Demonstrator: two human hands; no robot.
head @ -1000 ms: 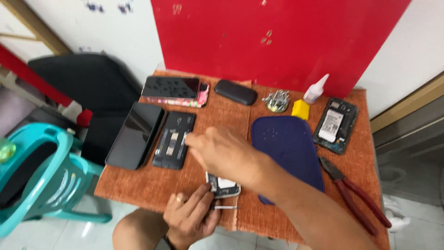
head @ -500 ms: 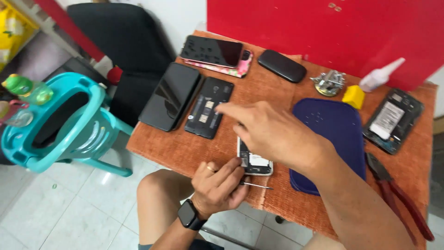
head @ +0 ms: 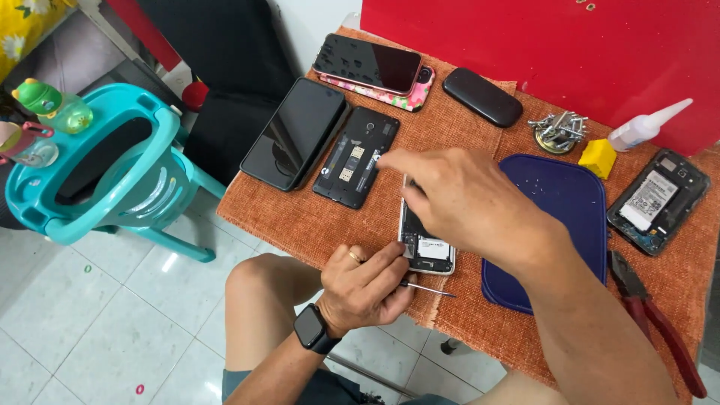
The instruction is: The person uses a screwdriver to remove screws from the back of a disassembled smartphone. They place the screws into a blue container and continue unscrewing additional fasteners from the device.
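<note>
step: opened phone (head: 427, 251) being worked on w/ a screwdriver (head: 424, 287) at the table's (head: 300, 225) front edge, about mid-width; looks like screw or small-part work on its lower end.
L hand (head: 367, 289): fingers curled tight round the screwdriver, thumb on the phone's lower left corner; thin tip sticks out to the right, just below the phone.
R hand (head: 465, 199): lies over the phone's upper half, pinning it down; index out toward the back left, other fingers bent. Can't tell if it pinches anything, underside hidden.
phone: flat, back off, insides up, just left of the blue mat (head: 559, 217).
near: black back cover (head: 356, 156) and dark slab phone (head: 295, 133) toward the left edge; dish of screws (head: 556, 131), yellow block (head: 600, 157), glue bottle (head: 645, 127) at the back; pliers (head: 660, 322) at the right edge.
next, prob: tip needs lining up on the spot, R hand steady so the phone doesn't slide.
</note>
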